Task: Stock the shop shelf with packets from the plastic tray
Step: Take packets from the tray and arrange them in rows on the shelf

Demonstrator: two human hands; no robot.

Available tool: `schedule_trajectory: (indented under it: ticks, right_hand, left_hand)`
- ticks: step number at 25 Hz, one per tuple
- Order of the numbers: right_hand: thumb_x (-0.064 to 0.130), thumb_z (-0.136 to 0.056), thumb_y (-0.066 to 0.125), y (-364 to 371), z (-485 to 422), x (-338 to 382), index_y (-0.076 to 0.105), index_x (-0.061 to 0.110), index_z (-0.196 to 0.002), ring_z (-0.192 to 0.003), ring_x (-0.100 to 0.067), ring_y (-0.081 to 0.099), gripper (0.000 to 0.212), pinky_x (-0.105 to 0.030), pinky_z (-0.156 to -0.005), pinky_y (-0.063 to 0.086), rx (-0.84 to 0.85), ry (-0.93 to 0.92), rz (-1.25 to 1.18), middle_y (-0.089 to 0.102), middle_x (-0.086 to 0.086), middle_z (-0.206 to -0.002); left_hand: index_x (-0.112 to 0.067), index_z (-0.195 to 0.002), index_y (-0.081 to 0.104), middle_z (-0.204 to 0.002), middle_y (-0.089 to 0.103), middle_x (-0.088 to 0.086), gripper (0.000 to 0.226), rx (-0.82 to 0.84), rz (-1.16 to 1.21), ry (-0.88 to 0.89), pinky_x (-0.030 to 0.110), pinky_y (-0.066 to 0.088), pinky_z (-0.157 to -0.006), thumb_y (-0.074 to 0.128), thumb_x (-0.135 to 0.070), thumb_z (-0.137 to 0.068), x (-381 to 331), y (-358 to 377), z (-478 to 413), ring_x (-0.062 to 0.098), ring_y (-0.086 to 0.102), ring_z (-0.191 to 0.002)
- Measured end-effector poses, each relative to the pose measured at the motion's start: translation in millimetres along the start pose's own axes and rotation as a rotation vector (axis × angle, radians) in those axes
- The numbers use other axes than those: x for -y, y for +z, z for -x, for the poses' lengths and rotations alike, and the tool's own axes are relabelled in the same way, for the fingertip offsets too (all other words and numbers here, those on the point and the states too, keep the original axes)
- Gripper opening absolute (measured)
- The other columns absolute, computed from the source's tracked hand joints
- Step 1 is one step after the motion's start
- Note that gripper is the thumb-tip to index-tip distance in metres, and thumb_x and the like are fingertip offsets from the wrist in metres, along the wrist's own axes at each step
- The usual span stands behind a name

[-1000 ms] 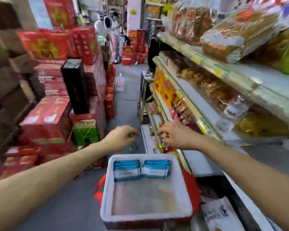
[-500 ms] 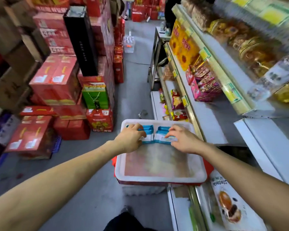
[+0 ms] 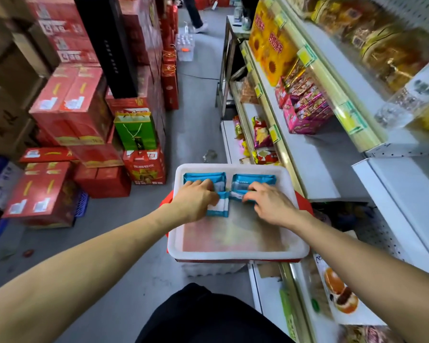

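I log: shelf (image 3: 305, 154) at right, partly stocked. White plastic tray (image 3: 233, 253) beside it, blue packets (image 3: 204, 178) at its far end. Left grip (image 3: 196, 199) curls round one packet (image 3: 218, 206); right grip (image 3: 270, 204) appears to pinch another packet (image 3: 243, 191), though its fingers are blurred.

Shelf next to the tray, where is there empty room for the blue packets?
Bare shelf lies nearer than the pink boxes, right of the tray. The tray's near half is bare too. Its far end is crowded: blue packets, left hand, right hand.
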State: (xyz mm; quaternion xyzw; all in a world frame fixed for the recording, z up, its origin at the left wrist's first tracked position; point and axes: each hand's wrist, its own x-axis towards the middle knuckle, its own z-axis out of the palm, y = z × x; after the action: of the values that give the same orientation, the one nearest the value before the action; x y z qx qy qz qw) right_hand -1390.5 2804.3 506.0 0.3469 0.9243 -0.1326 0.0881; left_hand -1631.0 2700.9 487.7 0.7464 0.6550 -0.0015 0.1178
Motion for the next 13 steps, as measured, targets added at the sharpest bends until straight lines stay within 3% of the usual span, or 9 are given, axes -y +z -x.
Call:
schedule_trajectory:
  ticks: [3,8,10,13]
  right_hand:
    - [0.005,-0.093,0.054,1.0,-1.4,2.4,0.066,0.032,-0.122,-0.11,-0.025,0.058,0.042,-0.039,-0.088,0.052,0.074,0.009,0.017,0.056,0.0,-0.123]
    - [0.004,-0.091,0.06,-13.0,-7.7,-3.5,0.066,0.038,-0.116,-0.114,-0.023,0.06,0.043,-0.042,-0.092,0.053,0.159,0.012,-0.013,0.058,0.004,-0.121]
    - [0.005,-0.093,0.058,-25.1,-5.6,-8.2,0.066,0.037,-0.116,-0.116,-0.021,0.058,0.041,-0.04,-0.093,0.051,0.151,0.019,-0.029,0.057,0.004,-0.125]
    - [0.007,-0.096,0.058,-43.2,0.5,-11.4,0.067,0.038,-0.118,-0.117,-0.018,0.056,0.04,-0.035,-0.089,0.05,0.118,0.03,-0.042,0.057,0.006,-0.128]
  left_hand:
    - [-0.035,-0.106,0.07,-0.123,0.062,-0.002,0.019,0.11,-0.025,0.043,0.04,0.051,-0.093,0.066,-0.029,-0.088,4.9,1.0,-4.4,0.031,0.063,-0.106]
    - [-0.027,-0.096,0.069,-0.094,0.064,-0.003,0.025,0.218,0.106,0.106,0.03,0.049,-0.08,0.061,-0.007,-0.084,11.0,-9.8,-20.1,0.025,0.062,-0.09]
    - [-0.026,-0.097,0.069,-0.098,0.064,-0.004,0.029,0.239,0.098,0.155,0.027,0.042,-0.078,0.058,-0.003,-0.083,12.2,-16.0,-23.7,0.022,0.059,-0.09]
    - [-0.028,-0.102,0.066,-0.116,0.064,-0.002,0.036,0.271,0.107,0.17,0.034,0.049,-0.084,0.053,-0.002,-0.08,13.9,-21.3,-25.4,0.026,0.062,-0.103]
